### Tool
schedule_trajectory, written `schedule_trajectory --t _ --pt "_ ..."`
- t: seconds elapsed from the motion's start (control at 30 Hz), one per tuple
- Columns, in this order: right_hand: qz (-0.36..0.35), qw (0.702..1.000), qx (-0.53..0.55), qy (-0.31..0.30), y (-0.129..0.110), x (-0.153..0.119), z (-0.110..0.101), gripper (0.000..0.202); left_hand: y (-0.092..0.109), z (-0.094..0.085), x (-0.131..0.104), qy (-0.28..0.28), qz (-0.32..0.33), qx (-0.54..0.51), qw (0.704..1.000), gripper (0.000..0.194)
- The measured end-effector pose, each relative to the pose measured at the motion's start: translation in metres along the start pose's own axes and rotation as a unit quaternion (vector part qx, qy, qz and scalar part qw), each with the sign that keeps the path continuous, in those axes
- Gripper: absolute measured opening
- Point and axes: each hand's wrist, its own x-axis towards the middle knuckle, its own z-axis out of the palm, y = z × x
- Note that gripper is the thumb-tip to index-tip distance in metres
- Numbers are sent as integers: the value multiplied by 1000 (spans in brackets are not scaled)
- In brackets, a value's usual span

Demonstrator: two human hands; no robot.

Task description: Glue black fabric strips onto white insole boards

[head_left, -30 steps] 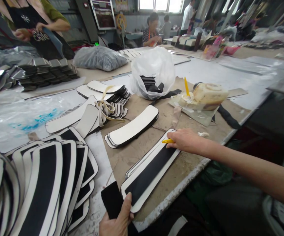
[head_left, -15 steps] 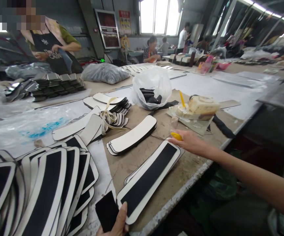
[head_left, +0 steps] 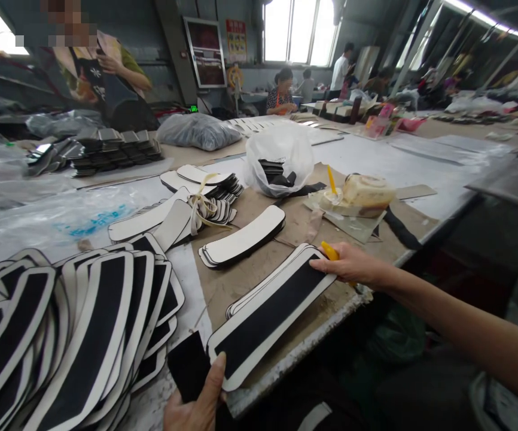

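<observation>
A long, slightly curved panel [head_left: 270, 317], white-edged with a black strip along its middle, slants up to the right over the table's front edge. My left hand [head_left: 196, 401] pinches its near end with the thumb on top. A folded or stacked black piece [head_left: 188, 365] lies at the same hand, against its fingers. My right hand [head_left: 355, 263] grips the panel's far end and also keeps a yellow-handled tool [head_left: 329, 250] in its palm; the tool's working end is hidden. Several similar white panels [head_left: 259, 278] lie just behind the held one.
At left spreads a large pile of strip-covered panels [head_left: 93, 323]. Beyond lie a white panel stack [head_left: 243, 236], tied bundles [head_left: 214, 209], a plastic bag of black pieces [head_left: 279, 161] and a stained glue container [head_left: 369, 191] with a yellow stick beside it. A co-worker [head_left: 106, 78] stands across the table.
My right hand has moved onto the panel's far end, thumb over the black strip, and that end is lifted. The view has shifted slightly. The co-worker's hands have risen.
</observation>
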Motion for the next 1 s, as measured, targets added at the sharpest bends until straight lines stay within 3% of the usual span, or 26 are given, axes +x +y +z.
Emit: schedule_trajectory --t 0.13,0.3,0.43,0.6,0.83,1.0 --pt "-27 995 -79 49 -5 -10 5 39 -3 0 -4 15 7 -37 999 42" --pt "-68 978 -174 92 -7 -20 10 38 -4 2 -11 -24 24 -85 996 47" --pt "-110 957 -235 129 -6 -30 13 37 0 5 -21 -2 45 -144 989 48" --pt "-118 940 -276 163 -8 -38 15 42 5 6 -30 -36 69 -186 980 49" --pt "-119 946 -252 165 -7 -36 16 54 7 5 -36 -56 44 -263 962 46" --pt "-22 985 -125 120 -2 -33 17 51 10 2 -35 -87 -8 -298 951 46"
